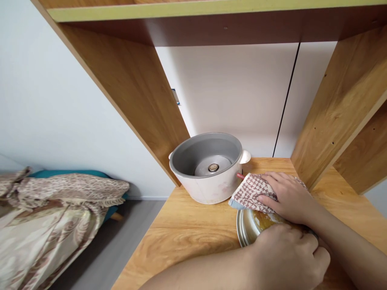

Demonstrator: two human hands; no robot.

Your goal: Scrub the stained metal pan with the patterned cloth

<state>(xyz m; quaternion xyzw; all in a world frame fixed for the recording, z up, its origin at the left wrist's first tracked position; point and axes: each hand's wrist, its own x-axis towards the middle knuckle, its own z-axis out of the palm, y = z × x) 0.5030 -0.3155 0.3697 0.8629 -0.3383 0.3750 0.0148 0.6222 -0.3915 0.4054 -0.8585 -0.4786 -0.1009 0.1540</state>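
Holding a patterned cloth, the right hand in the head view bends its fingers loosely over it, atop a tilted metal pot on the wooden tabletop; the left hand curls tight at the pot, its actual grip hidden, near a white cooker

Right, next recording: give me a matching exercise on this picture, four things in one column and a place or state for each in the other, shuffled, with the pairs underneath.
Things
1. patterned cloth
2. white cooker body
3. metal vessel
4. fringed cover

Places and states
A. touched by the left hand
B. at the left of the view, beyond the wooden surface
C. under the right hand
D. upright, open-topped and grey inside

Pairs: 1-C, 2-D, 3-A, 4-B
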